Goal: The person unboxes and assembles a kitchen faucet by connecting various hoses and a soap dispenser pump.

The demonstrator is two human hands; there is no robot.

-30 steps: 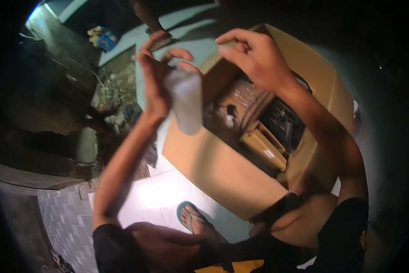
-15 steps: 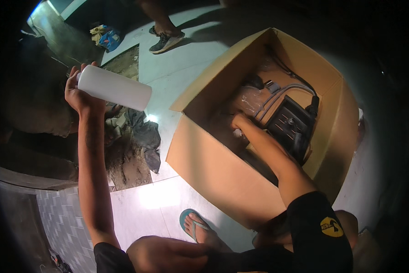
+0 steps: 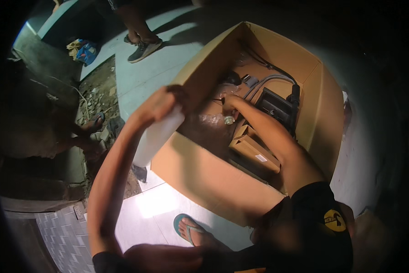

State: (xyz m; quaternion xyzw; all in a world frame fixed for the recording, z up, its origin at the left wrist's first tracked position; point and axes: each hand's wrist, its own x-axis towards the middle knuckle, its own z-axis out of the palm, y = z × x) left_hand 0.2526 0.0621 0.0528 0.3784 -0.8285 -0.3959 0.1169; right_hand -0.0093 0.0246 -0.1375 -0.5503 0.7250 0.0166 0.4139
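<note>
A large cardboard box [image 3: 213, 175] stands open in front of me. At its left edge my left hand [image 3: 163, 103] grips a smooth white bottle [image 3: 156, 139], which hangs tilted below the fist; its neck is hidden. Deep inside the box, the fingers of my right hand [image 3: 230, 104] are closed near a thin dark strand; what they hold is too small to make out. Clear plastic wrap [image 3: 211, 119] lies beside that hand. A small brown carton [image 3: 254, 148] sits under my right forearm, and a black plastic case [image 3: 273, 107] lies beyond it.
Grey cable [image 3: 270, 79] with a black connector [image 3: 295, 93] curves along the box's far side. Another person's shoe [image 3: 144, 51] stands on the tiles. Left of the box, rubble [image 3: 97, 88] fills a floor gap, with another person crouching there. My sandalled foot [image 3: 191, 229] is near the box.
My left hand has swung rightward and down with the white bottle to the box's left edge. My right hand has shifted slightly within the box, and the small carton shows more.
</note>
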